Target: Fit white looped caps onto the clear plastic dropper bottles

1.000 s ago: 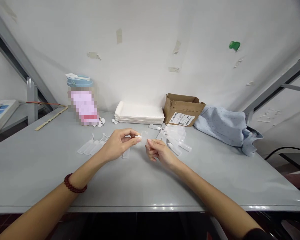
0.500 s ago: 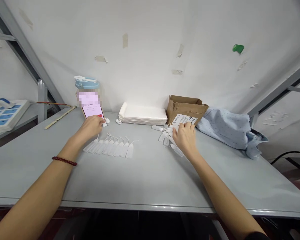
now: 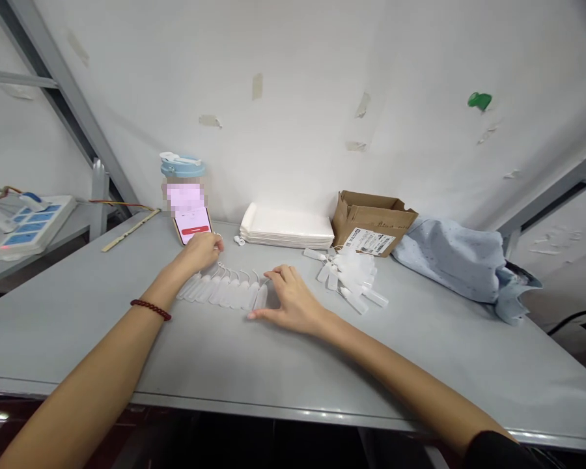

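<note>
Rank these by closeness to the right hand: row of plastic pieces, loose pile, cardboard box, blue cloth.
From the right hand:
1. The row of plastic pieces, right beside it, on its left.
2. The loose pile, to its right.
3. The cardboard box, behind, to the right.
4. The blue cloth, far right.

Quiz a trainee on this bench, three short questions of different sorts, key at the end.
1. True or false: the right hand rests palm down on the table, at the right end of the row of clear plastic pieces.
2. Which thing is the left hand nearest to?
A. the blue cloth
B. the phone
C. the cardboard box
3. What is worn on the left wrist?

Key: 1 true; 2 B; 3 a dark red bead bracelet.
</note>
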Motion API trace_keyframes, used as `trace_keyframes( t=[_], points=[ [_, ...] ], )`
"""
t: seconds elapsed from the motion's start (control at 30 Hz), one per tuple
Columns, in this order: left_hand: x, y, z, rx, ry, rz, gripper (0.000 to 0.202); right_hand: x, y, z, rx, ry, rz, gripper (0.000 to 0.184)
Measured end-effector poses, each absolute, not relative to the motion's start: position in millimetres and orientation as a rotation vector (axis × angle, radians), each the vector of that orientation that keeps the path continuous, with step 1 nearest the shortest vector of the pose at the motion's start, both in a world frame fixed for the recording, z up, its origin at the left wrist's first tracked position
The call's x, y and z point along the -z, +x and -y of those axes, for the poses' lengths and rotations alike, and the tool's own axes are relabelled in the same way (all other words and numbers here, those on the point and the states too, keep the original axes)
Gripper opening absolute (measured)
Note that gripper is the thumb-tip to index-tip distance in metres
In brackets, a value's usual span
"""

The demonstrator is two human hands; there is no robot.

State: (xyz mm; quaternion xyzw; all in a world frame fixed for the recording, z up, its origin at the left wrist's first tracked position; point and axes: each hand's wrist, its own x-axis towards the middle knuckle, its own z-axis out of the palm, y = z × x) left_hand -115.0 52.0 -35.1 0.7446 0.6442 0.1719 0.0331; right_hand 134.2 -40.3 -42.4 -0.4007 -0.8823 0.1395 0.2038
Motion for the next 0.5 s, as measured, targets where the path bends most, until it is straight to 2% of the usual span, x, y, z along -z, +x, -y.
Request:
trace_keyframes(
  t=[0.1, 0.27, 0.37, 0.5],
  points=[
    [31, -108, -47, -0.628, 2.276, -1.943, 0.024, 39, 127, 35, -0.536, -1.178, 2.527, 0.085],
    [24, -78, -30, -0.828, 2.195, -1.778, 0.025, 45, 133, 37, -0.575, -1.225, 2.455, 0.054],
    [17, -52, -10, -1.048, 1.849, -1.392, 0.027, 48, 145, 38, -0.665, -1.233, 2.3, 0.054],
    [11, -24, 16, -1.059, 1.505, -1.114, 0.035, 45, 166, 41, -0.672, -1.23, 2.025, 0.056]
  ],
)
